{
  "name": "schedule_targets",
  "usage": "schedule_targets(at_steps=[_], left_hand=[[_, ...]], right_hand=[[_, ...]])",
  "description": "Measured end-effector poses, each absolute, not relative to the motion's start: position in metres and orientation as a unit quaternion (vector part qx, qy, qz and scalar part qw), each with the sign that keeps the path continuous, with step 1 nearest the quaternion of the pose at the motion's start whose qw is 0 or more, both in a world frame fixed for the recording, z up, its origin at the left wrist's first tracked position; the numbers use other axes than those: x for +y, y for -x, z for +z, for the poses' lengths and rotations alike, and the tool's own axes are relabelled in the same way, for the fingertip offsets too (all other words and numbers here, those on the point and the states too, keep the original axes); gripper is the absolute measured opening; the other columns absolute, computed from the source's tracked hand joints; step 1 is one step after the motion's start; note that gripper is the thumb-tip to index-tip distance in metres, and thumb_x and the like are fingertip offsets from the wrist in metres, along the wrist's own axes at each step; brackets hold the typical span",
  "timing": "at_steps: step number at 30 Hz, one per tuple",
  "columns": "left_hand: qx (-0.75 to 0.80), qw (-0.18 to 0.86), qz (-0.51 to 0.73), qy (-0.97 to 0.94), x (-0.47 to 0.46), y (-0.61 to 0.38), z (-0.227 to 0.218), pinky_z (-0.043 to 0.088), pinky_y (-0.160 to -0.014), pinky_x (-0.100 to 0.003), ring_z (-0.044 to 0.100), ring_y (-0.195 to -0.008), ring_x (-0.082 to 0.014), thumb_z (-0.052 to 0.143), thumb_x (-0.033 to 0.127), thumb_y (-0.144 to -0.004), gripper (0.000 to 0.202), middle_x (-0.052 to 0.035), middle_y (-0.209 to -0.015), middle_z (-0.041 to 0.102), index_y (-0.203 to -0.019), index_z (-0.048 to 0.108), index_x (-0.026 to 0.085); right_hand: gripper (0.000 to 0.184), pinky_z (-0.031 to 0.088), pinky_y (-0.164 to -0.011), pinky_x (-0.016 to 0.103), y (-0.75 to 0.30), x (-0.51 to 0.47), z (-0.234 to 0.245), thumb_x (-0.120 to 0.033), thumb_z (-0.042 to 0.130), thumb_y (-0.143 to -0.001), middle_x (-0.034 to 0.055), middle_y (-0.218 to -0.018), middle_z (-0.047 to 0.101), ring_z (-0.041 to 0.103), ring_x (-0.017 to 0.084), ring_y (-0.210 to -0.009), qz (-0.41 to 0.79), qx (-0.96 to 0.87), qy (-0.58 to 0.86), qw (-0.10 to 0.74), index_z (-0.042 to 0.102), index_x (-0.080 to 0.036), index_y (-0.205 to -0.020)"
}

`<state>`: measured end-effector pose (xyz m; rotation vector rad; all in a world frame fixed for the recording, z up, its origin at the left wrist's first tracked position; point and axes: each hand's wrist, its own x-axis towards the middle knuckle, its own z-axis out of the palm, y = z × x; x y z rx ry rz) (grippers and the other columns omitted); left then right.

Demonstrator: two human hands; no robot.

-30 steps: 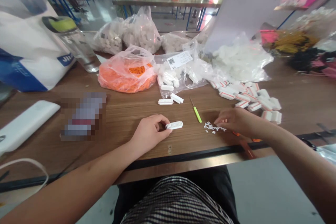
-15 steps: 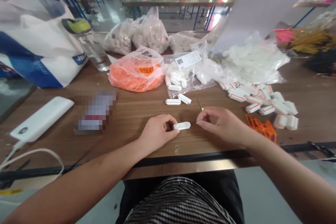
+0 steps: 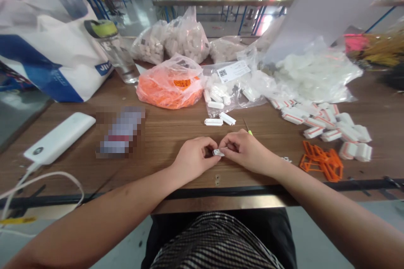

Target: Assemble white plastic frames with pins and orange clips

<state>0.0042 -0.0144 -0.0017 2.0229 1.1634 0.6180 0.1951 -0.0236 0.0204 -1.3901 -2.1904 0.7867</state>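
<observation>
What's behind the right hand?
Beyond the right hand, a pick shows its thin shaft and a sliver of green handle; the rest is covered. Tiny white bits peek out past the wrist; anything beneath is hidden.

2 hands point(image 3: 193, 158), 1 bottle point(image 3: 119, 54), 1 power bank point(image 3: 61, 136)

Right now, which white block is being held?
The white block pinched by the left hand, right hand at its other end; the two blocks beyond lie untouched on the table.
</observation>
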Motion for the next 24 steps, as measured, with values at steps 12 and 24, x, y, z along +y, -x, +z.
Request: schedule_targets(at_steps=[12,24], left_hand=[[0.452,0.354,0.241,-0.782,-0.015,-0.003,-0.003,0.040,-0.059,-0.024,0.048,-0.056,-0.0106,0.071,0.025,-0.074,0.009,0.0044,-0.063,0.057,-0.080,0.066,0.020],[0.464,0.368,0.229,-0.772,-0.013,-0.004,-0.002,0.035,-0.054,-0.023,0.043,-0.052,-0.0094,0.069,0.023,-0.073,0.006,0.0061,-0.059,0.054,-0.079,0.068,0.021]], right_hand=[[0.012,0.037,-0.072,0.032,-0.196,-0.024,0.019,-0.023,0.056,-0.087,-0.0031,-0.063,0.059,0.050,0.011,-0.058,0.235,-0.821,0.477,0.208,0.064,-0.018,-0.079],[0.029,0.034,-0.069,0.035,-0.192,-0.050,0.020,-0.020,0.044,-0.091,0.0033,-0.064,0.065,0.054,0.016,-0.062,0.022,-0.883,0.430,0.184,0.072,-0.017,-0.084]])
